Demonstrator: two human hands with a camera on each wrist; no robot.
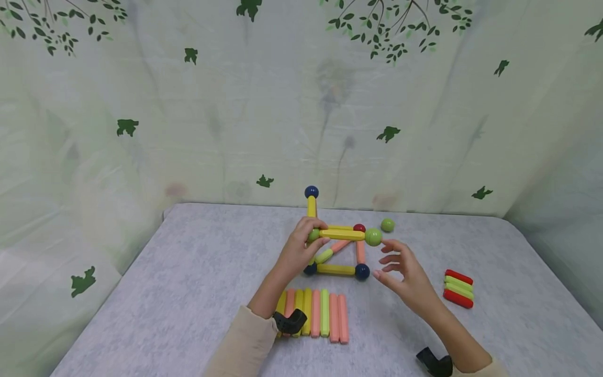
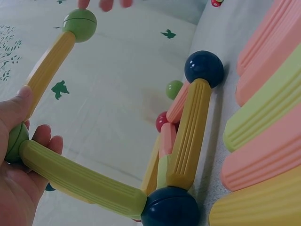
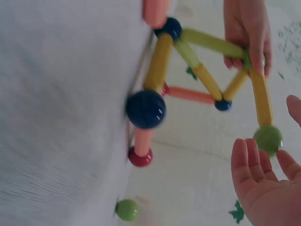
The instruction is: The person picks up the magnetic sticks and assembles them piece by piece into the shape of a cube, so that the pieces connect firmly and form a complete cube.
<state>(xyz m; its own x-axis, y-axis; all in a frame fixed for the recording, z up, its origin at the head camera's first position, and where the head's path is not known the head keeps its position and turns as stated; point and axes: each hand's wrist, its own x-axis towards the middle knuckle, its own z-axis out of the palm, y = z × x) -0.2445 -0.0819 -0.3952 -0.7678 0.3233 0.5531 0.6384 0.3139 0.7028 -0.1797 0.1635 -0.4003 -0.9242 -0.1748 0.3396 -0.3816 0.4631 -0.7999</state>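
A table fills the lower part of the head view, covered in a pale grey, faintly mottled cloth with rounded far corners. Behind the table and around both its sides hangs a light greenish-white curtain, wrinkled in soft vertical folds. The curtain is printed with dark green leaves scattered singly above the table, and with thin leafy branches along its top edge. Faint grey plant shapes show through the fabric behind the table's middle. The light is soft and even.
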